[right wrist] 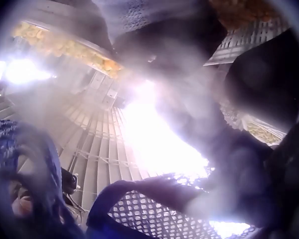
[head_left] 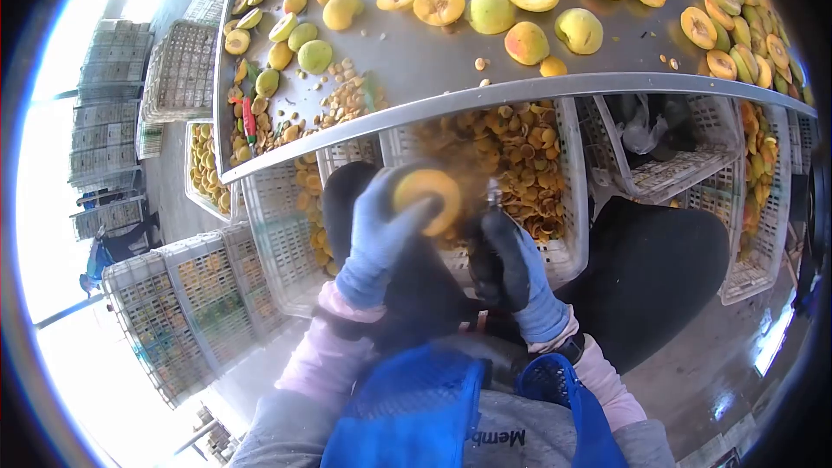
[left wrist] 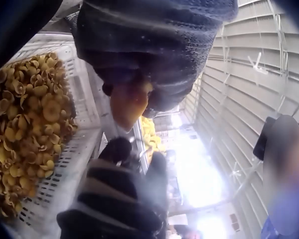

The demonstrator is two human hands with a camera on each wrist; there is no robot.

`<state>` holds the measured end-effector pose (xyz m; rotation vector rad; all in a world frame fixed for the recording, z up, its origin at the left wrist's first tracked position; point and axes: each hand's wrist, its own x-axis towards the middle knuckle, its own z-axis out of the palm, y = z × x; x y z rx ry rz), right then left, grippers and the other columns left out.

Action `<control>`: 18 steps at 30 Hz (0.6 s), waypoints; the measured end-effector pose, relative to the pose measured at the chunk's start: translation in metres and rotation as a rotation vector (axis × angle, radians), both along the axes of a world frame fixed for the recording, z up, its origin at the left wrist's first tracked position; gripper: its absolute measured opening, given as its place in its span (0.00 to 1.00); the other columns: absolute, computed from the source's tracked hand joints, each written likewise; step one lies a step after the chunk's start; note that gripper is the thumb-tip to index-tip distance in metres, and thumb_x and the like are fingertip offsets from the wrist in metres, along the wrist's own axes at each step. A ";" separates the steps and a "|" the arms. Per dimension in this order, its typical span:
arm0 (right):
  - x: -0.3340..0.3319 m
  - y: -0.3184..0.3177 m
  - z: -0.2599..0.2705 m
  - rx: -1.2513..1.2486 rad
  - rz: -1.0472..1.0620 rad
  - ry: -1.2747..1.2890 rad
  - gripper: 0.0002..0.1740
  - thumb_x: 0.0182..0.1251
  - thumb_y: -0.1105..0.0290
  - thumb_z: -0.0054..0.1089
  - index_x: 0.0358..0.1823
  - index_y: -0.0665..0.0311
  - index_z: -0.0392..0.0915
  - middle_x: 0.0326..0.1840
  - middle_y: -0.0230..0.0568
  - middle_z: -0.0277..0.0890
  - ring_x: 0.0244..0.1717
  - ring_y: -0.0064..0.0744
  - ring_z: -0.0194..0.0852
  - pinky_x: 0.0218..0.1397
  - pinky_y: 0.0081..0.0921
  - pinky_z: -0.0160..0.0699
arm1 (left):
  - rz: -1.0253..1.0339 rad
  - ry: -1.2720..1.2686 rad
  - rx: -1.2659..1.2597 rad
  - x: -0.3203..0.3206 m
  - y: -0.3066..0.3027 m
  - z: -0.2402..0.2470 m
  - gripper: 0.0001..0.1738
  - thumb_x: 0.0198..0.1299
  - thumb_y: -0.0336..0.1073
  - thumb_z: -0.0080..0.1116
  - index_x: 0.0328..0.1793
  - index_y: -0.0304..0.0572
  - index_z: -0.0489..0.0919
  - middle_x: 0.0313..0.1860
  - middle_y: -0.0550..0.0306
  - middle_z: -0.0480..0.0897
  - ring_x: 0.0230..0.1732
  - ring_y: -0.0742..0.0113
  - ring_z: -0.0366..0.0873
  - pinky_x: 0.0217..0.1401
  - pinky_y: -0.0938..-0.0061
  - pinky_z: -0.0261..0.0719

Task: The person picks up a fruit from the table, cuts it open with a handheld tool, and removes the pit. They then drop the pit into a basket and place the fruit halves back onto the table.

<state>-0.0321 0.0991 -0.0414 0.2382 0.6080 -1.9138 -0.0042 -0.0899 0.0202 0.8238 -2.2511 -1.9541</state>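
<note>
In the head view my gloved left hand (head_left: 377, 234) holds a yellow peach half (head_left: 440, 192), cut face up, with the thumb over its edge. The fruit is blurred; in the left wrist view its pointed side (left wrist: 129, 107) shows below the fingers. Close by on the right, my gloved right hand (head_left: 513, 264) grips a small metal tool (head_left: 494, 192), its tip pointing up and its handle hidden in the fist. The left wrist view shows a thin curved metal part (left wrist: 139, 142) at these fingers. Both hands are over my lap, in front of a crate of fruit pieces.
A metal table (head_left: 416, 52) with a raised rim (head_left: 520, 87) bears halved and whole peaches (head_left: 576, 32) and a red-handled tool (head_left: 249, 120). Below it stands a white crate (head_left: 572, 208) of cut pieces. More crates (head_left: 186, 303) are stacked at left.
</note>
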 end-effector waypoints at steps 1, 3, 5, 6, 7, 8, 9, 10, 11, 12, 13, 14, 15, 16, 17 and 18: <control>0.001 -0.016 0.024 0.205 -0.001 0.132 0.21 0.74 0.47 0.46 0.40 0.59 0.72 0.17 0.25 0.60 0.12 0.16 0.55 0.13 0.15 0.53 | -0.021 -0.050 0.060 0.005 0.006 0.000 0.24 0.54 0.31 0.64 0.59 0.32 0.76 0.48 0.51 0.78 0.49 0.65 0.79 0.52 0.75 0.78; 0.004 -0.022 0.023 0.297 -0.035 0.202 0.17 0.74 0.52 0.48 0.37 0.58 0.71 0.14 0.25 0.59 0.09 0.16 0.52 0.11 0.16 0.50 | -0.109 -0.023 -0.044 0.008 0.013 -0.003 0.25 0.57 0.34 0.65 0.61 0.34 0.75 0.50 0.51 0.77 0.50 0.67 0.76 0.55 0.75 0.75; 0.008 -0.023 0.021 0.287 -0.058 0.210 0.14 0.74 0.56 0.49 0.36 0.57 0.71 0.13 0.25 0.59 0.08 0.16 0.52 0.10 0.16 0.49 | 0.048 0.145 0.183 0.008 0.039 0.004 0.26 0.59 0.35 0.63 0.63 0.34 0.73 0.52 0.51 0.76 0.51 0.67 0.75 0.57 0.74 0.74; 0.009 -0.022 0.023 0.277 -0.050 0.193 0.13 0.74 0.56 0.49 0.37 0.58 0.71 0.13 0.25 0.59 0.08 0.16 0.52 0.10 0.16 0.50 | 0.128 0.226 0.298 0.008 0.052 0.006 0.26 0.60 0.35 0.63 0.64 0.35 0.72 0.52 0.51 0.76 0.51 0.67 0.75 0.57 0.74 0.73; 0.009 -0.021 0.026 0.267 -0.041 0.177 0.13 0.75 0.57 0.48 0.37 0.58 0.71 0.13 0.26 0.60 0.08 0.16 0.53 0.10 0.16 0.50 | 0.182 0.152 0.180 0.008 0.060 0.005 0.25 0.65 0.41 0.57 0.64 0.35 0.70 0.51 0.51 0.77 0.50 0.67 0.76 0.55 0.73 0.74; 0.007 -0.020 0.032 0.303 -0.016 0.173 0.14 0.75 0.57 0.47 0.37 0.59 0.71 0.13 0.26 0.60 0.08 0.17 0.53 0.10 0.17 0.50 | 0.194 0.169 0.177 0.012 0.058 0.001 0.24 0.67 0.42 0.55 0.63 0.35 0.71 0.50 0.52 0.78 0.49 0.67 0.76 0.54 0.73 0.74; 0.007 -0.019 0.034 0.333 -0.022 0.231 0.14 0.76 0.57 0.46 0.37 0.59 0.70 0.13 0.26 0.61 0.07 0.17 0.53 0.10 0.17 0.50 | 0.206 0.185 0.173 0.014 0.054 -0.006 0.24 0.68 0.44 0.53 0.63 0.35 0.71 0.49 0.52 0.78 0.48 0.67 0.76 0.53 0.73 0.74; 0.006 -0.018 0.037 0.364 -0.027 0.288 0.15 0.76 0.57 0.45 0.37 0.60 0.70 0.13 0.26 0.62 0.07 0.17 0.53 0.10 0.17 0.50 | 0.216 0.201 0.169 0.014 0.050 -0.010 0.23 0.70 0.45 0.51 0.62 0.35 0.72 0.48 0.53 0.79 0.48 0.67 0.76 0.53 0.73 0.75; 0.007 -0.015 0.037 0.390 -0.064 0.406 0.15 0.77 0.58 0.45 0.36 0.61 0.70 0.13 0.27 0.62 0.07 0.17 0.53 0.09 0.18 0.49 | 0.211 0.199 0.120 0.014 0.049 -0.010 0.23 0.73 0.48 0.45 0.60 0.34 0.73 0.46 0.53 0.80 0.46 0.67 0.77 0.51 0.74 0.75; 0.007 -0.010 0.036 0.415 -0.100 0.524 0.15 0.77 0.58 0.45 0.36 0.62 0.69 0.13 0.27 0.63 0.06 0.17 0.52 0.09 0.18 0.48 | 0.193 0.192 0.134 0.017 0.048 -0.011 0.24 0.73 0.48 0.45 0.60 0.34 0.73 0.46 0.53 0.80 0.45 0.67 0.77 0.50 0.74 0.75; 0.010 -0.002 0.027 0.472 -0.037 0.702 0.12 0.74 0.62 0.48 0.43 0.66 0.70 0.22 0.36 0.70 0.19 0.26 0.65 0.22 0.24 0.61 | 0.174 0.188 0.148 0.019 0.046 -0.012 0.24 0.73 0.48 0.44 0.59 0.34 0.73 0.46 0.52 0.80 0.45 0.67 0.77 0.49 0.75 0.76; 0.013 0.005 0.018 0.533 0.016 0.880 0.14 0.71 0.66 0.51 0.50 0.70 0.70 0.32 0.45 0.77 0.32 0.36 0.78 0.34 0.30 0.74 | 0.152 0.186 0.161 0.021 0.045 -0.015 0.24 0.73 0.49 0.44 0.59 0.33 0.73 0.46 0.52 0.80 0.44 0.67 0.77 0.49 0.75 0.76; 0.015 0.003 0.017 0.612 -0.061 1.284 0.14 0.70 0.67 0.52 0.50 0.71 0.70 0.33 0.49 0.77 0.33 0.42 0.78 0.35 0.33 0.74 | 0.098 0.181 -0.020 0.022 0.046 -0.019 0.24 0.73 0.48 0.44 0.58 0.32 0.73 0.46 0.51 0.80 0.43 0.67 0.78 0.47 0.75 0.77; 0.018 0.005 0.018 0.623 -0.060 1.335 0.16 0.70 0.68 0.53 0.51 0.72 0.70 0.34 0.53 0.77 0.34 0.47 0.78 0.37 0.36 0.75 | 0.057 0.176 -0.204 0.022 0.048 -0.021 0.24 0.73 0.48 0.43 0.58 0.31 0.73 0.46 0.50 0.80 0.42 0.67 0.79 0.45 0.76 0.77; 0.019 0.005 0.022 0.635 -0.061 1.386 0.17 0.69 0.68 0.53 0.53 0.73 0.69 0.35 0.56 0.76 0.36 0.53 0.77 0.38 0.38 0.75 | 0.077 0.197 -0.077 0.024 0.050 -0.017 0.23 0.73 0.47 0.43 0.57 0.30 0.73 0.46 0.49 0.80 0.42 0.67 0.79 0.45 0.76 0.77; 0.020 0.005 0.025 0.648 -0.063 1.437 0.18 0.68 0.69 0.54 0.54 0.75 0.69 0.37 0.60 0.76 0.38 0.59 0.77 0.40 0.41 0.75 | 0.098 0.217 0.050 0.022 0.052 -0.010 0.23 0.73 0.46 0.44 0.57 0.30 0.73 0.46 0.49 0.81 0.41 0.67 0.79 0.44 0.76 0.78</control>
